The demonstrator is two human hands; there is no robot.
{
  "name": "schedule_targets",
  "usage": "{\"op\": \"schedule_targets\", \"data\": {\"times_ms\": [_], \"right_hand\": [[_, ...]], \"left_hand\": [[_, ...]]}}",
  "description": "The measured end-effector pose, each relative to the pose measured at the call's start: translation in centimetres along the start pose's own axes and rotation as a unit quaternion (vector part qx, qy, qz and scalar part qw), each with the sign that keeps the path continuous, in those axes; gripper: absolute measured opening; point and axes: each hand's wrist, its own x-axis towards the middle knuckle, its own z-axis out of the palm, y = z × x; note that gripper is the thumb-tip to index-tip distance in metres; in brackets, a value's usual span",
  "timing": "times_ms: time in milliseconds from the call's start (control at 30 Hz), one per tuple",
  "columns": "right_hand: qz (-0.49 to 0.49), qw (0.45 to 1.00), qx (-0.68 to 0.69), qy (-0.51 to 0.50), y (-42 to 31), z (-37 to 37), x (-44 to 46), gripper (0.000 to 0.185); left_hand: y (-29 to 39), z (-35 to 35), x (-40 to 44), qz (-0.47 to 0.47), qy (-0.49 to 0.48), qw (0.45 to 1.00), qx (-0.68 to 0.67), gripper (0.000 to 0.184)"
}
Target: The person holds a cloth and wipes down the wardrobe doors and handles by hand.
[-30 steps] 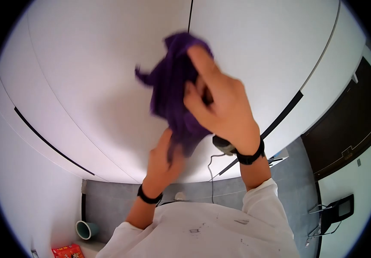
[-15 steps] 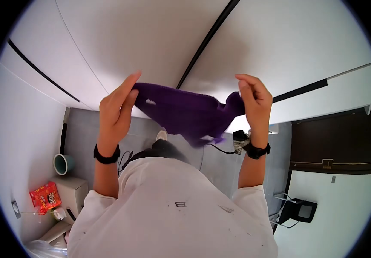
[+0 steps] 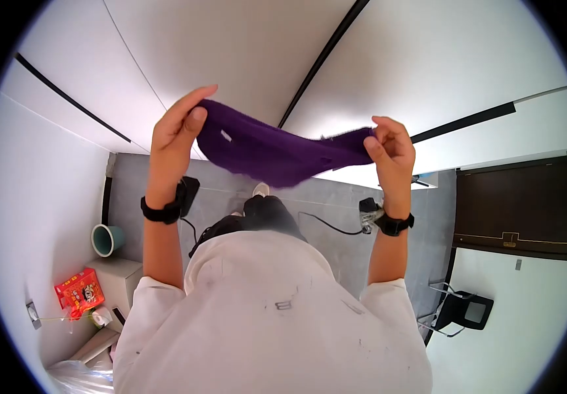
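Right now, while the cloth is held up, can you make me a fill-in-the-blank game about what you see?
1. The cloth between the left hand and the right hand is coloured ____.
2. The wristband below the right hand is coloured ____.
3. The chair is on the person's ____ side.
4. The red box is on the person's ____ side.

Missing words: purple; black; right; left.
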Motion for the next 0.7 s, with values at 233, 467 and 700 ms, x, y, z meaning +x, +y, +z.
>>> {"op": "schedule_targets", "data": {"times_ms": [233,467,700], "right_hand": [[-0.117,0.990,-0.060,0.054,-1.5,1.9,2.4,0.030],[-0.006,0.997,0.065,-0.045,-7.0,-0.2,2.7,0.107],[0.348,0.914,0.207,-0.020,3.5,6.2,-7.7,0.027]], "left_hand": [[0.8,-3.4,1.1,0.147,-0.052,0.969,0.191,0.029],[2.3,-2.6,2.7,0.101,-0.148,0.921,-0.346,0.099],[-2.2,2.4,-8.1,-0.349,-0.229,0.854,-0.310,0.029]]}}
